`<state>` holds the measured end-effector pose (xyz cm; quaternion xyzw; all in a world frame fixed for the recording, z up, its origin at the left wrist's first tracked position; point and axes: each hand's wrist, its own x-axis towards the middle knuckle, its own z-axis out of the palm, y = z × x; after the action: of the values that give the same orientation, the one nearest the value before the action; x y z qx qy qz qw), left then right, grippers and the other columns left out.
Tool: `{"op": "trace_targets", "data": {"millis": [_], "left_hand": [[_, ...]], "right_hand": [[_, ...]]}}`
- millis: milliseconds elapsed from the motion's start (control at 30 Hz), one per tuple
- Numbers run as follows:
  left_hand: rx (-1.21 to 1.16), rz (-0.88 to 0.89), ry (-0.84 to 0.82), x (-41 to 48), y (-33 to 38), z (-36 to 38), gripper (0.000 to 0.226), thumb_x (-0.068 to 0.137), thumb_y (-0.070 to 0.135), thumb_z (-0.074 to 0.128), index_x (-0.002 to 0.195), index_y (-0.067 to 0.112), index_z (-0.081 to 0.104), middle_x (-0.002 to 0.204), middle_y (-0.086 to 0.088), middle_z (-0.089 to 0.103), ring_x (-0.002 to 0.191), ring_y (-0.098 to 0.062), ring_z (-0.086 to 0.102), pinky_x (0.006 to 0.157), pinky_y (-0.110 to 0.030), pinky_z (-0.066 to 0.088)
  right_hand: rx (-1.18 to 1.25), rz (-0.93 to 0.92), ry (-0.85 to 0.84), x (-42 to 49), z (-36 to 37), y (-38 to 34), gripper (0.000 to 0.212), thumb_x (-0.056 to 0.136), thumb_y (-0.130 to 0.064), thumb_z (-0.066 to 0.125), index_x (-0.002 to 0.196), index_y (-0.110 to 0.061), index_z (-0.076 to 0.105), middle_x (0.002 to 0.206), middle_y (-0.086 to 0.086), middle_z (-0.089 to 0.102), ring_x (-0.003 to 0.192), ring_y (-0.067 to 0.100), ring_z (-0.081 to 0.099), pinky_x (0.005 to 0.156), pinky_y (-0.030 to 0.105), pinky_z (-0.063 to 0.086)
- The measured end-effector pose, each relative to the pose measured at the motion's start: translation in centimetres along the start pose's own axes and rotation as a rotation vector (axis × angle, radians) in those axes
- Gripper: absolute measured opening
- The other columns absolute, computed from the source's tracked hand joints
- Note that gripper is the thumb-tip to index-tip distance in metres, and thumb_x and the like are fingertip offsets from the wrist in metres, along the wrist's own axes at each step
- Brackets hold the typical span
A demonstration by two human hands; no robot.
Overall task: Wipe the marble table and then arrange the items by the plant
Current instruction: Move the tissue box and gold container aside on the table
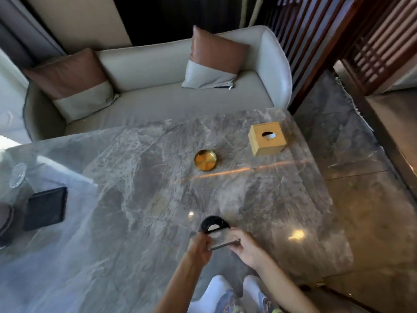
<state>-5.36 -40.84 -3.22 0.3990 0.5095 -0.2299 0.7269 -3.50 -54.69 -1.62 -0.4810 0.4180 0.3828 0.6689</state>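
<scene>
The grey marble table (140, 168) fills the middle of the head view. Near its front edge both my hands hold a flat clear acrylic stand (222, 241). My left hand (199, 247) grips its left side and my right hand (244, 246) grips its right side. A black round dish (213, 224) with a white disc in it sits on the table just behind the stand. A gold round tray (205, 159) lies mid-table. A yellow wooden tissue box (267, 138) stands at the far right corner. No plant is in view.
A black folder (46, 207) lies at the table's left, with a clear glass object (18, 175) behind it. A grey sofa (158, 96) with two cushions runs along the far side. Marble floor (361, 199) and a wooden slat screen (338, 30) lie to the right.
</scene>
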Motion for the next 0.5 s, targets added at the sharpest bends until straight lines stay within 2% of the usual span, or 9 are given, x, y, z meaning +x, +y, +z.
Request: {"op": "trace_targets", "data": {"millis": [67, 100, 200, 267, 333, 433, 500], "left_hand": [[0.035, 0.041, -0.007, 2.7, -0.2, 4.4, 0.040, 0.083, -0.016, 0.027, 0.085, -0.001, 0.064, 0.080, -0.020, 0.064, 0.063, -0.028, 0.064, 0.054, -0.031, 0.054], [0.089, 0.029, 0.006, 3.5, 0.1, 6.9, 0.036, 0.083, -0.015, 0.028, 0.083, 0.001, 0.061, 0.079, -0.018, 0.059, 0.063, -0.026, 0.059, 0.055, -0.031, 0.051], [0.099, 0.024, -0.068, 2.7, 2.8, 15.0, 0.036, 0.089, -0.017, 0.024, 0.071, -0.001, 0.051, 0.052, -0.010, 0.056, 0.037, -0.015, 0.052, 0.035, -0.021, 0.042], [0.128, 0.048, -0.100, 3.3, 4.2, 19.8, 0.042, 0.089, -0.020, 0.019, 0.067, -0.003, 0.051, 0.049, -0.012, 0.058, 0.029, -0.012, 0.050, 0.030, -0.017, 0.038], [0.105, 0.072, -0.149, 5.1, 4.5, 23.3, 0.043, 0.090, -0.019, 0.020, 0.076, -0.002, 0.057, 0.059, -0.012, 0.066, 0.037, -0.011, 0.055, 0.035, -0.018, 0.040], [0.132, 0.037, -0.252, 5.3, 5.0, 27.4, 0.045, 0.092, -0.017, 0.020, 0.077, -0.001, 0.059, 0.054, -0.007, 0.069, 0.039, -0.010, 0.059, 0.038, -0.017, 0.043], [0.203, 0.065, -0.221, 4.7, 5.2, 28.9, 0.047, 0.093, -0.019, 0.018, 0.074, -0.011, 0.060, 0.052, -0.012, 0.064, 0.037, -0.007, 0.060, 0.039, -0.017, 0.047]], "right_hand": [[0.077, -0.040, 0.022, -0.2, -2.9, -3.7, 0.028, 0.095, 0.003, 0.044, 0.072, -0.011, 0.053, 0.041, -0.002, 0.056, 0.036, 0.004, 0.055, 0.046, 0.017, 0.048], [0.098, -0.057, 0.030, -0.2, -4.3, -5.7, 0.027, 0.095, 0.002, 0.043, 0.073, -0.009, 0.056, 0.043, 0.000, 0.060, 0.039, 0.006, 0.059, 0.049, 0.019, 0.051], [0.189, -0.102, 0.017, 0.4, -8.1, -11.5, 0.023, 0.092, 0.000, 0.040, 0.091, 0.007, 0.062, 0.062, 0.014, 0.072, 0.055, 0.019, 0.071, 0.053, 0.028, 0.060], [0.225, -0.137, 0.020, 0.9, -9.9, -15.0, 0.026, 0.090, 0.001, 0.039, 0.102, 0.010, 0.061, 0.069, 0.018, 0.073, 0.061, 0.024, 0.073, 0.056, 0.032, 0.062], [0.250, -0.163, 0.017, 1.1, -11.5, -18.1, 0.025, 0.089, 0.002, 0.039, 0.098, 0.010, 0.061, 0.067, 0.018, 0.073, 0.060, 0.023, 0.073, 0.059, 0.033, 0.062], [0.275, -0.185, 0.052, 1.5, -13.3, -21.5, 0.024, 0.090, 0.003, 0.038, 0.080, 0.005, 0.059, 0.057, 0.014, 0.070, 0.052, 0.020, 0.071, 0.067, 0.038, 0.060], [0.285, -0.183, 0.056, 2.3, -14.1, -22.7, 0.022, 0.091, 0.002, 0.037, 0.082, 0.004, 0.057, 0.059, 0.015, 0.071, 0.054, 0.022, 0.072, 0.058, 0.037, 0.062]]}}
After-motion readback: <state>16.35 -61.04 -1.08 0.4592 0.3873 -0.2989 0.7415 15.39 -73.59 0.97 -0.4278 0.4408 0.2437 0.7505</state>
